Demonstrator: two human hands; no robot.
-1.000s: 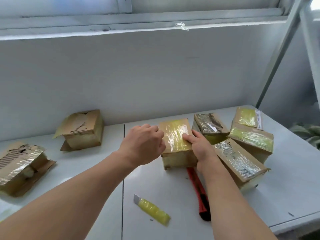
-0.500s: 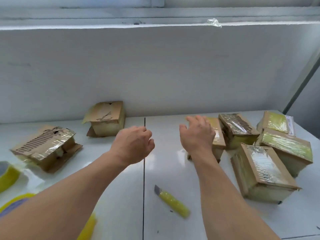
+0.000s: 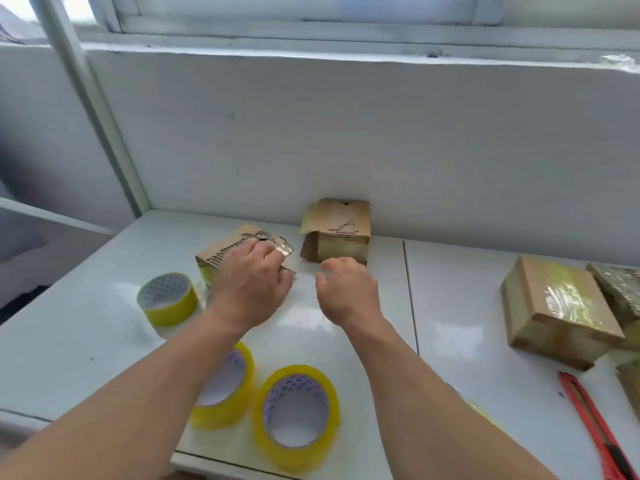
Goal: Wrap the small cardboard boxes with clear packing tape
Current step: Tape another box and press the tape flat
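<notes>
Since half a second ago we have swung left, off the taped boxes, and our left hand (image 3: 251, 284) has come down on the torn box (image 3: 242, 251) at the back left of the table (image 3: 460, 327). Its fingers curl over the box's top and seem to grip it, though the hand hides the contact. Our right hand (image 3: 346, 292) hangs just in front of the second box (image 3: 336, 232) by the wall, loosely curled, holding nothing, not touching it.

We judge the step to be fetching the next unwrapped box. To do it well we should take the torn box by its firm sides, not its loose flap, and draw it toward the rolls before taping.

Three tape rolls sit near us: one (image 3: 168, 297) just left of the torn box, two (image 3: 221, 386) (image 3: 296, 414) at the front edge, one half under our left forearm. A wrapped box (image 3: 557, 310) lies well to the right; its neighbours are cut off by the frame, as is the red knife (image 3: 595, 424) partly. Motion blur softens the near rolls.
</notes>
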